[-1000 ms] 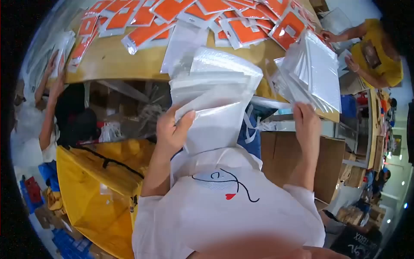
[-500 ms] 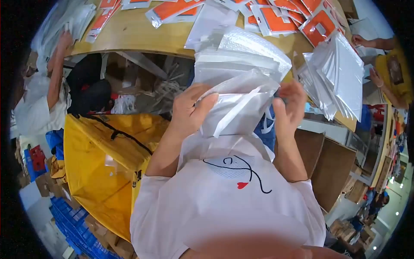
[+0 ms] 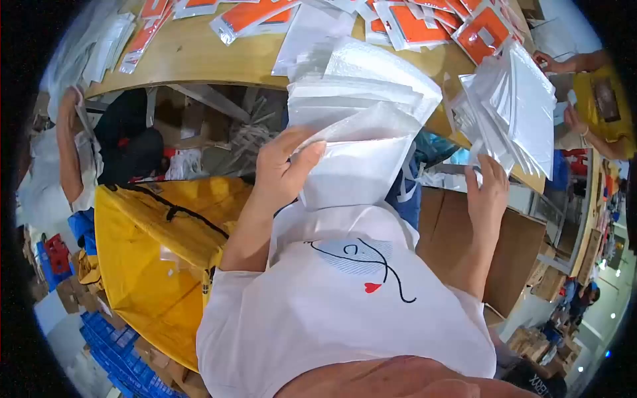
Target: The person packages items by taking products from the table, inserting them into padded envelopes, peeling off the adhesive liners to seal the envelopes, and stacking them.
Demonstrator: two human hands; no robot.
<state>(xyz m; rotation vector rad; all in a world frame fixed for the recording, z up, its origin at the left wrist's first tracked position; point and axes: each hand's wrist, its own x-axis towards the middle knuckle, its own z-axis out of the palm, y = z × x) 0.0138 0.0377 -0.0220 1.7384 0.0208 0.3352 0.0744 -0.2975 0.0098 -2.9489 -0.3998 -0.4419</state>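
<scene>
My left hand [image 3: 282, 166] is closed on the left edge of a white bubble mailer [image 3: 355, 162], thumb in front and fingers behind. The mailer's flap stands raised, and its lower end rests near my shirt. Behind it, more white mailers [image 3: 358, 93] overlap in a fanned pile reaching onto the table. My right hand [image 3: 489, 192] is off to the right, below a second stack of white mailers [image 3: 521, 109]. Its thumb and fingers are apart; a small white piece shows by the fingertips, and whether they touch it is unclear.
Orange items in clear packaging [image 3: 415, 26] cover the far part of the wooden table [image 3: 192, 56]. A yellow bag [image 3: 149, 259] stands at left, a cardboard box [image 3: 458, 232] at right. Another person's arm [image 3: 68, 146] is at left; a person in yellow [image 3: 600, 106] is at right.
My right hand has moved away from the mailer, to the right. The white strip that lay diagonally across the mailer has gone from it. My left hand keeps its grip.
</scene>
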